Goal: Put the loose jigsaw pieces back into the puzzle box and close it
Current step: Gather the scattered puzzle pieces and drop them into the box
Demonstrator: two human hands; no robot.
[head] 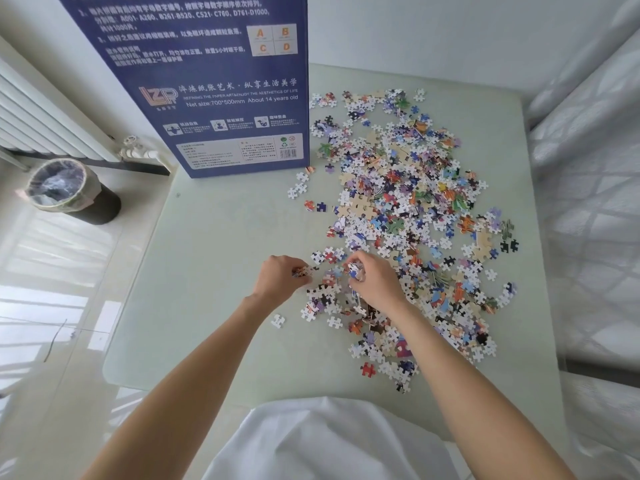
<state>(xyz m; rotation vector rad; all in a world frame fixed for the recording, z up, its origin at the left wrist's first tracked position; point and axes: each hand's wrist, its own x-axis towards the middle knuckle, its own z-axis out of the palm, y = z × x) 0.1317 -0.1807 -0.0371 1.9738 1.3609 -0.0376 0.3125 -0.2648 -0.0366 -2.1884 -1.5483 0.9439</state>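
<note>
Head view, looking down on a pale green tabletop (214, 258).

Loose jigsaw pieces (412, 216) are spread in a long heap over the right half of the tabletop, running from the far edge to the near edge. Many pieces lie face down, showing white or tan backs; others show mixed colour: blue, orange, red, green, purple, black. Several stragglers are seen apart from the heap on its left side, among them a single white piece (277, 321) and a red piece (367, 369) near the front.

The puzzle box (207, 81) is stood upright at the far left of the tabletop, just beside the heap's far end. Its visible face is dark blue with white print, an A/B/C/D grid and a white label panel low down. Whether it is open cannot be told; its top is out of frame.

The left hand (280, 277) is curled at the heap's left edge, with a small clutch of pieces gripped in its fingers. The right hand (374, 277) is likewise curled, several pieces pinched at its fingertips, over the heap.

A lined waste bin (69, 190) is seen on the floor at left, with a radiator (41, 112) behind it.
</note>
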